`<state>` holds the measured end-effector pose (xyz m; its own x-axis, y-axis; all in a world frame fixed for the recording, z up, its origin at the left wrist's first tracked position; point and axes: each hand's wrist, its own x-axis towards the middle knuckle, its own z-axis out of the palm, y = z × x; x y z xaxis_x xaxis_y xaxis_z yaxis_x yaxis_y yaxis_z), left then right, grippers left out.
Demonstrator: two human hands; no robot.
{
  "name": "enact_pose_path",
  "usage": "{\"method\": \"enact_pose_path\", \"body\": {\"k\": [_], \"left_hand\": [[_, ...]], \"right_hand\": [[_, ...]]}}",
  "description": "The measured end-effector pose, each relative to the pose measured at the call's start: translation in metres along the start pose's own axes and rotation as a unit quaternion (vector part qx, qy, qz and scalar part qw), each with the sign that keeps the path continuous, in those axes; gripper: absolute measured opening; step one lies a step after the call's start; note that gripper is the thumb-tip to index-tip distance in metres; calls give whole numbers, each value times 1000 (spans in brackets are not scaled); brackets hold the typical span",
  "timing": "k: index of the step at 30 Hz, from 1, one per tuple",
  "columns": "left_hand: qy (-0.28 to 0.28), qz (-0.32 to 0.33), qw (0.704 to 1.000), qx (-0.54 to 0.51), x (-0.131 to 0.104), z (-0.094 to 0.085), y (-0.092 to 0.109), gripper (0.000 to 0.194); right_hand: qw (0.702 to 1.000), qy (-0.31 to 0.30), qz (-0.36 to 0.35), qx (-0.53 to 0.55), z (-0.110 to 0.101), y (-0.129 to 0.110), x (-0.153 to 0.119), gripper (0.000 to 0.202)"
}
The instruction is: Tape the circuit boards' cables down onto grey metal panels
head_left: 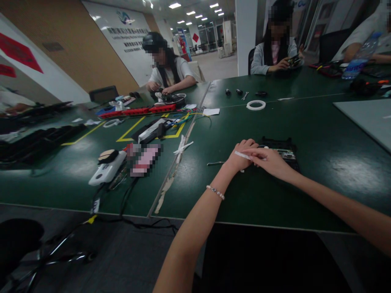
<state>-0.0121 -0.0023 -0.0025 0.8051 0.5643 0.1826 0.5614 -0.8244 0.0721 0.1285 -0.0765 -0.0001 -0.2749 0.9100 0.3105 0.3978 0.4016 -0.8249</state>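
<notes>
My right hand (271, 160) pinches a narrow white strip (242, 155), which looks like tape, lying across the back of my left hand (240, 156). My left hand rests back up on the green table, its fingers bent away and mostly hidden. Just beyond and partly under my right hand is a black device with an exposed circuit board (287, 154). A thin metal tool (215, 163) lies to the left of my left hand. Farther off on the table is a white tape roll (255, 105).
White crumpled strips (183, 146) lie at the table seam. To the left are a pink-screened phone (146, 160), a white power strip (105, 171) and cables. Two people (169, 73) work across the table. A grey board (366, 120) lies at right, near a water bottle (360, 59).
</notes>
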Motion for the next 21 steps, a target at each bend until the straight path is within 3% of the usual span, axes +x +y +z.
{"method": "enact_pose_path", "body": {"k": [5, 8, 11, 16, 21], "left_hand": [[-27, -5, 1000, 7, 3, 3, -2, 27], [-6, -12, 1000, 10, 2, 3, -1, 29], [3, -4, 1000, 7, 0, 0, 1, 31], [6, -3, 1000, 12, -2, -5, 4, 32], [1, -6, 1000, 13, -1, -6, 5, 30]], "right_hand": [[997, 71, 5, 20, 4, -3, 0, 45], [994, 99, -17, 53, 5, -6, 2, 50], [990, 118, 4, 79, 7, -8, 4, 63], [986, 121, 90, 77, 7, -4, 7, 79], [987, 93, 116, 56, 3, -3, 8, 89]]}}
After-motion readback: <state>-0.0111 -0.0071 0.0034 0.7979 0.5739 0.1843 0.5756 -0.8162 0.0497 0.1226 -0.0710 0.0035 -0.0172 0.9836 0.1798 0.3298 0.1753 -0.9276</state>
